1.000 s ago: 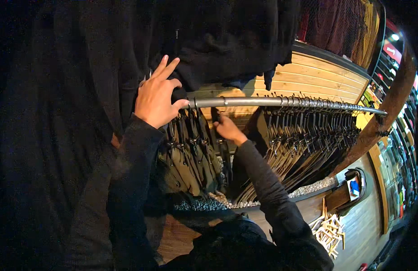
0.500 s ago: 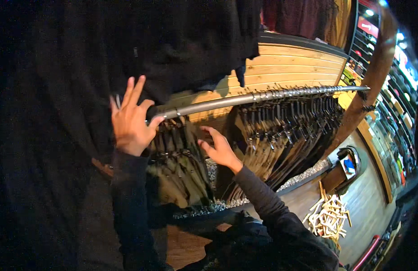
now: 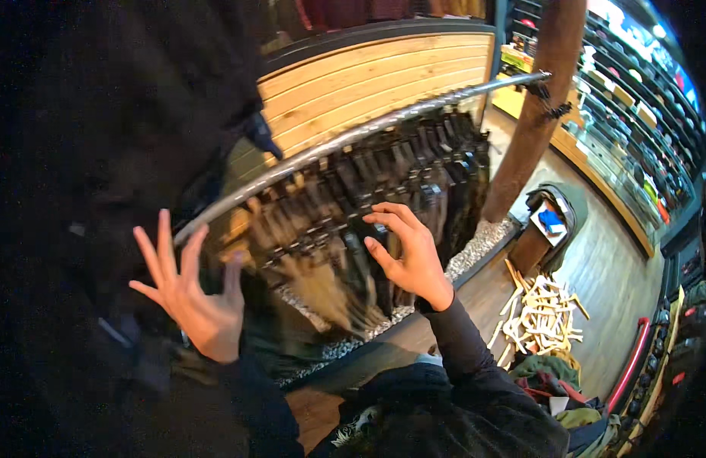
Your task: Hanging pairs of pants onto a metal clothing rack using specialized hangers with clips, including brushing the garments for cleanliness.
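A grey metal rail (image 3: 345,137) slants from the left up to the far right. Under it, trousers or similar garments (image 3: 315,282) in brown, olive and black hang from dark clip hangers, slightly blurred. My left hand (image 3: 196,294) is beside the rail's near end, its fingers spread wide and holding nothing. In front of the hanging garments is my right hand (image 3: 414,259), fingers curved and apart, with nothing in its grasp. Large dark clothing (image 3: 139,99) hangs at the upper left, close to my left hand.
A brown post (image 3: 532,114) stands at the rail's far end. Pale wooden hangers (image 3: 543,313) lie heaped on the floor at right, near a pile of clothes (image 3: 551,374). Pebbles (image 3: 475,248) run below the garments. Shelves of caps (image 3: 627,99) line the far right.
The view has swung to the right. My left hand has come away from the rail with fingers spread wider. My right hand appears farther right along the garments.
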{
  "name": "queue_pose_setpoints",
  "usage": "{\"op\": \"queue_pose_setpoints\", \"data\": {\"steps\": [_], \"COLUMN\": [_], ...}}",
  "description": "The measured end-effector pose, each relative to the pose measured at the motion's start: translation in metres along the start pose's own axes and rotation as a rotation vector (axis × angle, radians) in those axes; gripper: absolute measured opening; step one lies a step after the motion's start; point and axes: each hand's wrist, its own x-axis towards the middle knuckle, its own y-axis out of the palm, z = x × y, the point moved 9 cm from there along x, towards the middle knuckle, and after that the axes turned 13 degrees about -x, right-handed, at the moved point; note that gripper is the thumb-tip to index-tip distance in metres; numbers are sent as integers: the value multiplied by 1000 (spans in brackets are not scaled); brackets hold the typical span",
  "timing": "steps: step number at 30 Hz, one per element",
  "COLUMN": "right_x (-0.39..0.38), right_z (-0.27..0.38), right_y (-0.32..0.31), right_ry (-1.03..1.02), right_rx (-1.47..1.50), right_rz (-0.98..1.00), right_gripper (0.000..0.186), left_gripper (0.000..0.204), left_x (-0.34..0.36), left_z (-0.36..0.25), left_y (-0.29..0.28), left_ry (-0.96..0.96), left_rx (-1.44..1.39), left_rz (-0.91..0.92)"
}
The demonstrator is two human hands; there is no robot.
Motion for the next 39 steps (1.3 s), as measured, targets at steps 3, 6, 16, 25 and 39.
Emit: {"op": "queue_pose_setpoints", "data": {"steps": [3, 6, 16, 25, 39], "right_x": [-10, -26, -149, -199, -97], "right_z": [-74, -157, -345, -417, -591], "right_y": [-73, -146, -374, -460, -508], "right_ry": [42, 160, 648, 959, 970], "right_rx": [-153, -240, -622, -823, -872], "right_rz": [-75, -121, -315, -439, -329], "right_gripper": [31, 31, 31, 28, 29], "left_gripper": [48, 48, 51, 48, 40], "left_x": [-7, -23, -97, -109, -39], "left_z": [-112, -222, -519, -680, -814], "left_y": [65, 154, 358, 459, 620], "left_ry": [126, 210, 530, 684, 642], "left_rx": [-226, -566, -1063, -1304, -1456], "left_rz": [120, 354, 886, 1000, 1006]}}
